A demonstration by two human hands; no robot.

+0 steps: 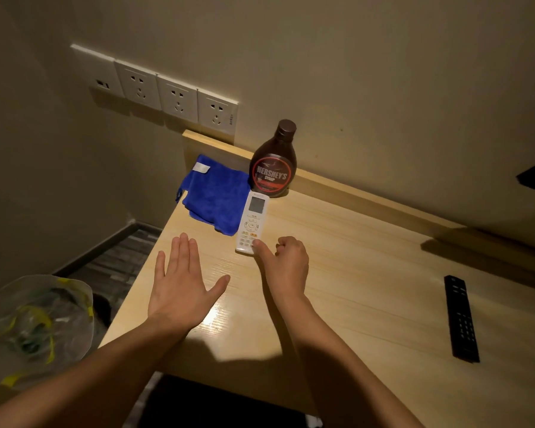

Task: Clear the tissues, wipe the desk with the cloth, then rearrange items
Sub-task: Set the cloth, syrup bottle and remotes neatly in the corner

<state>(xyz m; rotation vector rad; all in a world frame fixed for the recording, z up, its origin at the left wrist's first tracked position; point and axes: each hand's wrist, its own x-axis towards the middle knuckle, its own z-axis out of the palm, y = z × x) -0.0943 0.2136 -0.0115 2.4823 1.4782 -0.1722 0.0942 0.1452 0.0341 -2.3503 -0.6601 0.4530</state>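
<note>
A folded blue cloth [215, 196] lies at the desk's far left corner. Beside it, partly over its right edge, a white remote [251, 223] lies lengthwise. A brown syrup bottle [274, 162] stands upright behind the remote, against the wall ledge. My left hand [181, 282] rests flat on the wooden desk [368, 273], fingers spread, holding nothing. My right hand [286, 264] has its fingers curled, and its thumb touches the near end of the white remote. No tissues are visible on the desk.
A black remote [461, 318] lies near the desk's right side. A bin lined with a clear plastic bag [36, 322] stands on the floor to the left of the desk. Wall sockets [161, 92] sit above the desk's far left corner.
</note>
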